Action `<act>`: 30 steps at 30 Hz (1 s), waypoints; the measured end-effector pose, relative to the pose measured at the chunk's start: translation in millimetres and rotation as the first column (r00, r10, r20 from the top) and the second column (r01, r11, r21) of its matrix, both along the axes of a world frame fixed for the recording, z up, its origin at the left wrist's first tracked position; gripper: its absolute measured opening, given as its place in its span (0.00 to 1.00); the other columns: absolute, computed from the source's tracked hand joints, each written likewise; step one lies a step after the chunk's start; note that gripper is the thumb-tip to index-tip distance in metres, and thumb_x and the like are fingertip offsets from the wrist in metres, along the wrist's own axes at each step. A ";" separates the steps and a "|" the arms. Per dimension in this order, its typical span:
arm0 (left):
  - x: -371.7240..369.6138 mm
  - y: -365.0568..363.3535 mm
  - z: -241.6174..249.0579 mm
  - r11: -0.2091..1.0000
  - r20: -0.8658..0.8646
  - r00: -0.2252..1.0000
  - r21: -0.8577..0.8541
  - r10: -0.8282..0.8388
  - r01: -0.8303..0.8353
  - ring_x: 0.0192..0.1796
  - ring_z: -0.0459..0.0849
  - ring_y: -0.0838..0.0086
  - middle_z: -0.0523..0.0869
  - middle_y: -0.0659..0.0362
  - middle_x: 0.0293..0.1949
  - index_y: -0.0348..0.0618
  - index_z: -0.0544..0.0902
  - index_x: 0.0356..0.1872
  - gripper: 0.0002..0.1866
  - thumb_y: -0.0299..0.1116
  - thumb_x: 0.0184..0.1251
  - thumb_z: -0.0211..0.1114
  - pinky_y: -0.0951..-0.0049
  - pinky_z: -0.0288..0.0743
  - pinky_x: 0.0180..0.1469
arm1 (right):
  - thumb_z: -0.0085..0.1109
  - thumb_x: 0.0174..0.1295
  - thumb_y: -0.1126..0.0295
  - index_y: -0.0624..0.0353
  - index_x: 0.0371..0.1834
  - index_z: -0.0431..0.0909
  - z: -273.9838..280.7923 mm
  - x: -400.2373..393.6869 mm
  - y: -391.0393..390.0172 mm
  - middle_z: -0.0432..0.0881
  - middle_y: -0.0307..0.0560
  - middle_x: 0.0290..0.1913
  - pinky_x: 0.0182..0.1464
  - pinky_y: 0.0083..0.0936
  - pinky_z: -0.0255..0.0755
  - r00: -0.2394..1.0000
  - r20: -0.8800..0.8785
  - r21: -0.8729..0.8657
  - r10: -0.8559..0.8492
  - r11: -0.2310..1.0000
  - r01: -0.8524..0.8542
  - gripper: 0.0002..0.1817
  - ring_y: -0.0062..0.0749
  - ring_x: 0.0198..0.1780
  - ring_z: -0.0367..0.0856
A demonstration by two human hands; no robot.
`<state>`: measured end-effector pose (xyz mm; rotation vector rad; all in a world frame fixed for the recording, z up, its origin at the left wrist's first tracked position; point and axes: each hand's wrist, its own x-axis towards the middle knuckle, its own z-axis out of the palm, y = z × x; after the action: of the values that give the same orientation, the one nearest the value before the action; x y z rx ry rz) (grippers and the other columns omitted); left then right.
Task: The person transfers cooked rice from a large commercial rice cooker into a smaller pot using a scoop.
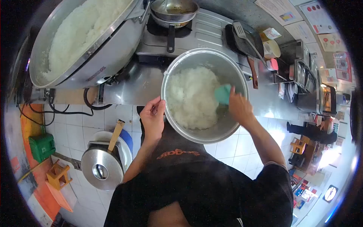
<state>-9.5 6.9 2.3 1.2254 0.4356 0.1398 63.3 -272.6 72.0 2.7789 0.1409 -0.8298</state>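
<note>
A large round metal pot (230,72) stands in front of me at the counter edge, with a mound of white rice (194,96) inside. My left hand (153,113) grips the pot's left rim, its thumb against the metal and its fingers curled. In my right hand (241,108) is a teal rice paddle (222,94), slightly blurred. Its blade is inside the pot, against the right side of the rice. Part of the paddle is hidden by my fingers.
A big rice-filled metal vessel (94,62) stands at the upper left. Behind the pot is a stove (208,30) with a black-handled pan (171,38). A dark griddle pan (242,45) holds a slotted turner (247,36). On the floor sits a lidded pot (90,159).
</note>
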 end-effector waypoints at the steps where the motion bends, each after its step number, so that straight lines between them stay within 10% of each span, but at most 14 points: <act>1: 1.3 -1.9 -0.6 1.000 -0.008 1.000 -0.010 0.006 -0.006 0.38 0.78 0.84 0.83 0.62 0.37 0.31 0.80 0.48 0.12 0.26 0.66 0.64 0.83 0.72 0.42 | 0.49 0.58 0.75 0.75 0.62 0.61 -7.4 20.1 -0.6 0.82 0.64 0.33 0.36 0.42 0.80 0.984 0.180 0.128 -0.021 0.992 -0.002 0.27 0.53 0.35 0.85; 2: 2.5 -1.0 5.5 1.000 -0.022 1.000 -0.010 -0.014 0.013 0.38 0.78 0.84 0.84 0.61 0.37 0.31 0.80 0.48 0.12 0.26 0.65 0.64 0.83 0.72 0.42 | 0.50 0.55 0.77 0.79 0.64 0.58 -15.8 26.5 -1.6 0.81 0.65 0.29 0.33 0.43 0.80 0.936 0.345 0.247 -0.064 0.969 -0.024 0.32 0.56 0.30 0.84; 9: 4.8 3.1 11.2 0.985 -0.019 0.998 0.161 -0.056 0.059 0.38 0.78 0.84 0.84 0.60 0.37 0.30 0.81 0.46 0.11 0.26 0.65 0.65 0.83 0.72 0.43 | 0.47 0.61 0.72 0.70 0.50 0.69 24.1 -49.8 69.5 0.82 0.65 0.32 0.34 0.43 0.81 0.955 -0.102 0.269 0.280 0.932 -0.245 0.16 0.53 0.34 0.86; 12: 4.6 3.4 11.7 0.999 -0.066 0.997 0.026 -0.035 0.037 0.38 0.78 0.84 0.83 0.60 0.37 0.30 0.81 0.45 0.10 0.26 0.65 0.64 0.83 0.72 0.44 | 0.47 0.60 0.73 0.69 0.51 0.70 24.7 -42.6 26.6 0.83 0.64 0.32 0.35 0.43 0.81 0.973 -0.217 0.107 0.075 0.993 -0.053 0.17 0.54 0.35 0.86; 19: 6.2 6.0 17.2 0.998 -0.142 0.988 -0.018 -0.065 0.063 0.31 0.76 0.86 0.82 0.63 0.33 0.31 0.81 0.45 0.11 0.26 0.65 0.65 0.85 0.69 0.34 | 0.47 0.60 0.73 0.64 0.45 0.77 8.3 -7.8 78.8 0.83 0.62 0.33 0.37 0.44 0.80 0.997 0.006 0.209 0.077 0.975 -0.076 0.13 0.57 0.36 0.85; 27: 7.9 0.1 27.3 0.996 -0.153 0.988 -0.094 -0.021 0.006 0.33 0.78 0.85 0.83 0.62 0.33 0.31 0.81 0.44 0.10 0.26 0.65 0.65 0.84 0.71 0.34 | 0.46 0.65 0.68 0.57 0.63 0.69 -20.9 56.4 68.2 0.82 0.65 0.31 0.40 0.51 0.77 0.888 0.329 0.392 -0.321 0.902 0.181 0.22 0.61 0.37 0.82; 30: 4.6 -2.8 8.6 0.999 -0.083 0.996 0.035 0.040 -0.037 0.36 0.80 0.83 0.84 0.61 0.33 0.30 0.82 0.42 0.10 0.25 0.64 0.66 0.82 0.74 0.39 | 0.46 0.63 0.70 0.58 0.67 0.63 -27.2 29.4 120.2 0.81 0.63 0.32 0.40 0.49 0.78 0.970 0.232 0.338 -0.072 0.941 -0.011 0.26 0.59 0.37 0.83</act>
<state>-4.9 4.1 10.9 1.2595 0.5322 0.1293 92.7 -152.4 44.8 3.1850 0.2148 -0.5031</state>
